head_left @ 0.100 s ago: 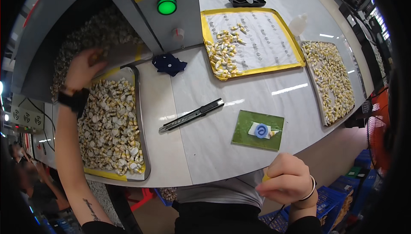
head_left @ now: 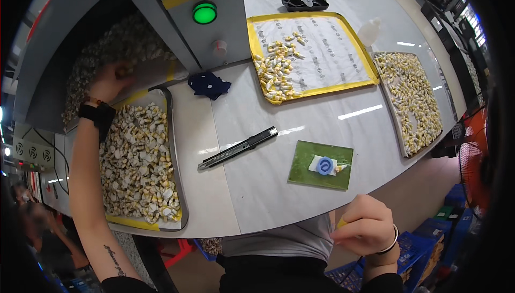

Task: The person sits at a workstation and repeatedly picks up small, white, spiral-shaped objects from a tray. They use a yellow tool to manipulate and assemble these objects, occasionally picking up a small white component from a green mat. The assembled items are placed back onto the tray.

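My left hand (head_left: pixel 110 83) reaches into the dark opening of a grey cabinet, beside a heap of small white pieces (head_left: pixel 107 46). Its fingers are curled in around a small yellowish piece (head_left: pixel 125 71), partly in shadow. Just below the wrist lies a dark-rimmed tray (head_left: pixel 183 207) full of white-and-yellow pieces. My right hand (head_left: pixel 367 224) is closed in front of the table's near edge, with a bit of a small yellow piece (head_left: pixel 341 222) showing at the fingertips. Beyond it, a green plate (head_left: pixel 300 159) carries a blue round item (head_left: pixel 324 166) and one small white-and-yellow piece (head_left: pixel 340 169).
A black utility knife (head_left: pixel 238 148) lies mid-table. Behind it are a dark blue dotted cloth (head_left: pixel 209 85) and a yellow-edged tray (head_left: pixel 327 57), part covered with small pieces. Another filled tray (head_left: pixel 413 105), a white bottle (head_left: pixel 369 31) and a black dish (head_left: pixel 304 2) stand farther off.
The view has shifted slightly, bringing a red light on the cabinet into sight. My left hand has moved a little deeper into the opening. My right hand stays closed near the table edge.
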Demonstrator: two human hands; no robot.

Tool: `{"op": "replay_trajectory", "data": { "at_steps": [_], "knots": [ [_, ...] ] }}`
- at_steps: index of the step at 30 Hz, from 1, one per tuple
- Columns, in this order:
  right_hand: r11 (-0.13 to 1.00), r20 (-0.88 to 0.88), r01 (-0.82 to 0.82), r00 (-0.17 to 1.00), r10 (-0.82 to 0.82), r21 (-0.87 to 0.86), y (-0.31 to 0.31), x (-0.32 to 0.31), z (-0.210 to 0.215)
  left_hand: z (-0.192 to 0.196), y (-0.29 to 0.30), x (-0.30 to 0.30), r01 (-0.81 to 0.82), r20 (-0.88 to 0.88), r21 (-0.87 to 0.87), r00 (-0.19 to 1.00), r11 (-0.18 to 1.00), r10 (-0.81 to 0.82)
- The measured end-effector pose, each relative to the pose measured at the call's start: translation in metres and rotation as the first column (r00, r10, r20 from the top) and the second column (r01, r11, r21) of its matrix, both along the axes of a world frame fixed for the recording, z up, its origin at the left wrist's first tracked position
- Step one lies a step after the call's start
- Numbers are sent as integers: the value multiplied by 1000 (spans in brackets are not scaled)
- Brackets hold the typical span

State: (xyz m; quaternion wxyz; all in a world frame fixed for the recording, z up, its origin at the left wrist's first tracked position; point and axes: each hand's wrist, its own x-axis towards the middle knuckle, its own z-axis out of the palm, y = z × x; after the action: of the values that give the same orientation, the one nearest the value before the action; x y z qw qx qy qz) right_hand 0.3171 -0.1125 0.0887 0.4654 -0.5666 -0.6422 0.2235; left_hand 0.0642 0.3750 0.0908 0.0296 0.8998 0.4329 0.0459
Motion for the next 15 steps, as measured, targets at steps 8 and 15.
{"op": "replay_trajectory", "data": {
  "at_steps": [8,15],
  "knots": [
    [987,212,163,964,-159,-2,-8,22,19,5,3,-37,52,388,-182,921,982,23],
    [991,656,126,752,-69,-41,78,60,39,56,-231,-12,604,866,-443,479,663,142]
  ]
}}
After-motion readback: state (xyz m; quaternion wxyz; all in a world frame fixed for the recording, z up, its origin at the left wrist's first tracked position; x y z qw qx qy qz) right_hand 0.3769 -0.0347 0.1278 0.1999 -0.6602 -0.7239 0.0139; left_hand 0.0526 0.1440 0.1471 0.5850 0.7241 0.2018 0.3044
